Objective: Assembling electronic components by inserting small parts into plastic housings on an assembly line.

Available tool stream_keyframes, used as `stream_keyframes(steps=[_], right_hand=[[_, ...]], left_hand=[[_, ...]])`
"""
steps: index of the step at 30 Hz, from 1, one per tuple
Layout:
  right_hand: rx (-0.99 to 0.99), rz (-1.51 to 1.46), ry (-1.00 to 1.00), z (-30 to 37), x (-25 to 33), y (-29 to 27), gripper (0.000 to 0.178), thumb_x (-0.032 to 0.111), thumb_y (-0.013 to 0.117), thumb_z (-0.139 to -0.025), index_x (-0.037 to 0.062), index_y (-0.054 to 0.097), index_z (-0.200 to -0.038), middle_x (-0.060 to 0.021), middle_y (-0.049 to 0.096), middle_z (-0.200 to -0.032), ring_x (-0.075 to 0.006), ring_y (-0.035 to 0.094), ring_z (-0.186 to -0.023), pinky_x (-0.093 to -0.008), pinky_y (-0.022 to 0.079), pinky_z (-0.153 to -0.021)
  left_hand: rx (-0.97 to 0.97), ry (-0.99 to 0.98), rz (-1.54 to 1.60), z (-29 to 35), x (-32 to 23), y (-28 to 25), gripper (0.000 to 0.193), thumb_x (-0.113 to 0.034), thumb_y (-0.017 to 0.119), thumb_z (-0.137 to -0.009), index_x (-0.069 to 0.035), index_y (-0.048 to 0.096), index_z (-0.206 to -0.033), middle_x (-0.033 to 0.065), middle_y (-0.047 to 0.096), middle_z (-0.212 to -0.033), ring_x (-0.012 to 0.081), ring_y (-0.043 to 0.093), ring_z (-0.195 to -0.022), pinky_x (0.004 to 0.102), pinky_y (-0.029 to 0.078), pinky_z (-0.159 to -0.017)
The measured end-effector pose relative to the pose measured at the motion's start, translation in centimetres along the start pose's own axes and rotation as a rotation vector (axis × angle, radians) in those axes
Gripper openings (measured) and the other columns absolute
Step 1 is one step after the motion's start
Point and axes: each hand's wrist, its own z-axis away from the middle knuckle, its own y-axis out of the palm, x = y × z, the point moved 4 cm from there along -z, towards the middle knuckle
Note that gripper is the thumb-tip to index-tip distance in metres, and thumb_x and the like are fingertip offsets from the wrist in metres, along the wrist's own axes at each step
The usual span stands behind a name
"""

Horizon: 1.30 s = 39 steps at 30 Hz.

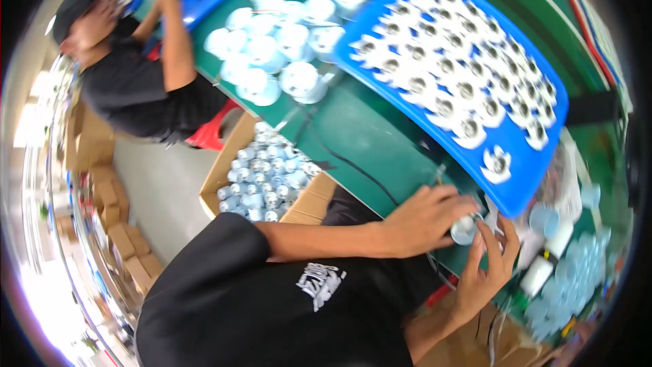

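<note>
Between my two hands is a light-blue cup-shaped housing, close to the green table's near edge. My left hand reaches over from the left, its bent fingers closed on the housing's top and far side. From the near right, my right hand pinches the housing's rim with thumb and fingertips. The inside of the housing is too blurred to make out. Just beyond my hands, a tilted blue tray bears rows of white fan wheels with metal centres; one fan wheel lies apart near its close corner.
Pale-blue housings stand grouped at the table's far left. Below the edge, an open carton holds many small housings. A black cable crosses the table. Translucent blue cups are heaped at right beside a white bottle. Another person works at far left.
</note>
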Motion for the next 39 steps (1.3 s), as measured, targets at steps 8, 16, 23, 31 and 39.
stream_keyframes(steps=[8, 16, 23, 31, 39], right_hand=[[-0.19, -0.049, -0.244, 1.4, 0.2, -0.5, 0.024, 0.005, 0.053, -0.091, -0.0087, 0.054, -0.072, -0.0205, 0.061, -0.107, -0.0316, 0.059, -0.09, -0.0389, 0.048, -0.078], [-0.388, -0.169, -0.036, 3.5, -2.4, -0.3, 0.032, 0.006, 0.047, -0.096, -0.0075, 0.052, -0.068, -0.0156, 0.061, -0.088, -0.0212, 0.055, -0.072, -0.0316, 0.043, -0.062], [-0.386, -0.166, -0.03, 4.5, -2.1, -0.8, 0.029, 0.004, 0.05, -0.092, -0.0067, 0.052, -0.064, -0.0159, 0.061, -0.082, -0.0248, 0.056, -0.07, -0.0341, 0.043, -0.059], [-0.449, -0.261, -0.246, 2.3, -1.5, -2.8, 0.019, -0.003, 0.068, -0.069, 0.0002, 0.051, -0.061, -0.0101, 0.063, -0.076, -0.0264, 0.057, -0.062, -0.032, 0.046, -0.055], [-0.525, -0.043, 0.121, 4.7, -7.1, -7.3, 0.012, -0.002, 0.069, -0.073, 0.0001, 0.058, -0.069, -0.0101, 0.06, -0.076, -0.0267, 0.056, -0.068, -0.0334, 0.045, -0.06]], left_hand=[[-0.12, 0.039, 0.064, 0.8, -0.7, -0.6, 0.064, -0.017, 0.078, -0.07, -0.013, 0.046, -0.125, 0.0049, 0.052, -0.129, 0.0302, 0.044, -0.113, 0.0418, 0.037, -0.089], [-0.589, 0.086, -0.248, 0.1, -2.5, -15.3, 0.046, -0.029, 0.084, -0.066, -0.017, 0.064, -0.106, 0.009, 0.058, -0.117, 0.0299, 0.05, -0.106, 0.0423, 0.035, -0.09], [-0.962, -0.055, -0.719, -3.1, 8.9, -37.7, 0.064, -0.023, 0.08, -0.073, -0.004, 0.047, -0.124, 0.0204, 0.058, -0.111, 0.0337, 0.061, -0.09, 0.0415, 0.048, -0.08], [-0.296, 0.043, -1.482, 2.2, 24.5, -55.3, 0.033, -0.029, 0.059, -0.087, -0.011, 0.065, -0.114, 0.0175, 0.062, -0.114, 0.0288, 0.055, -0.107, 0.0406, 0.04, -0.095], [-0.487, -0.208, -0.877, -0.6, 28.0, -52.6, 0.031, -0.02, 0.058, -0.092, -0.002, 0.059, -0.117, 0.0158, 0.063, -0.112, 0.0236, 0.059, -0.101, 0.0335, 0.046, -0.087]])
